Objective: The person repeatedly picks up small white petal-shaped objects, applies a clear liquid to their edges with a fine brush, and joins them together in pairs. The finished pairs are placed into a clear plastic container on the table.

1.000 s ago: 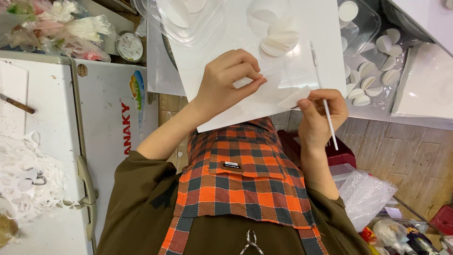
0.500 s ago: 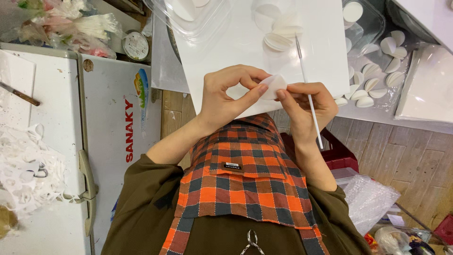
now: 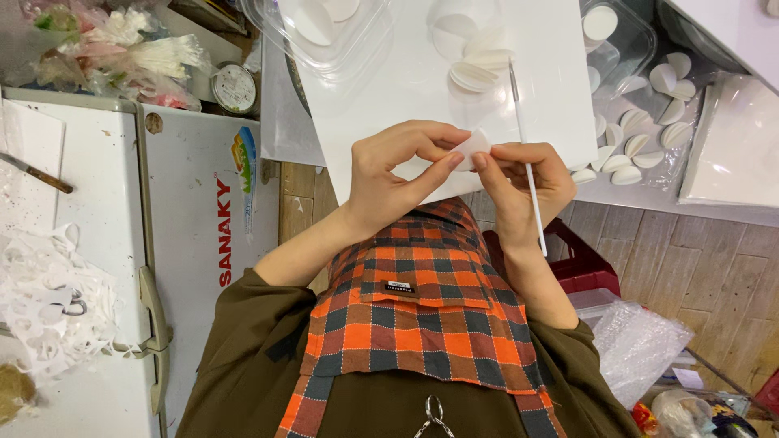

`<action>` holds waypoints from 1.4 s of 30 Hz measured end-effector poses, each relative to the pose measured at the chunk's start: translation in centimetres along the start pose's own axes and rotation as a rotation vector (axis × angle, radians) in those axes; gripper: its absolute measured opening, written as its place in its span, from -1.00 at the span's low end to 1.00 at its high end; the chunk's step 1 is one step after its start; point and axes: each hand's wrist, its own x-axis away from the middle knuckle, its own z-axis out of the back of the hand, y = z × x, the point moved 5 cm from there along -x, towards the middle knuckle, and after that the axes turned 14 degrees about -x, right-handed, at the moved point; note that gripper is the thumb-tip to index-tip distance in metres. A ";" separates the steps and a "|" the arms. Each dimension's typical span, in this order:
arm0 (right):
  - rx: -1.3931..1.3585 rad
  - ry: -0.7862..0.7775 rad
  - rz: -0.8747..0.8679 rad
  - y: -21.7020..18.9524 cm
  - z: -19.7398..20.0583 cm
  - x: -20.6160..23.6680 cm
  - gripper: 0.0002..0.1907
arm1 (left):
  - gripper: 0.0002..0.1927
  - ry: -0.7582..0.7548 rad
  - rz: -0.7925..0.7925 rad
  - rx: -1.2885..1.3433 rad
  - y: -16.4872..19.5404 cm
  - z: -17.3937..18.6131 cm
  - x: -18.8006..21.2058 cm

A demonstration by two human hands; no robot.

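- Pinching a small white paper piece [image 3: 472, 148] betw. both hands, over near edge of white board [image 3: 389, 97], just above the orange plaid apron [image 3: 422, 308].
- L hand [image 3: 398, 174]: thumb + forefinger clenched on the piece's L edge, other fingers curled under.
- Paper piece: white, thin, rounded like a folded disc; only a bit shows betw. fingertips. Long axis looks tilted, upper R to lower L; can't tell exact fold.
- R hand [image 3: 519, 182]: fingertips grasping piece's R edge; same hand also grips a thin white stick [image 3: 527, 154].
- Stick: long axis near vertical, top end pointing away from body over the board, low end past the wrist.
- Beyond the grip: stack of white folded discs [image 3: 479, 69] on board; R of grip, more discs [image 3: 649, 138] in clear wrap.
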 end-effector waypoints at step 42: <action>-0.606 -0.230 -0.373 2.9 0.0 -1.1 -0.92 | -0.75 -0.149 -0.233 -0.011 -0.4 0.2 -0.6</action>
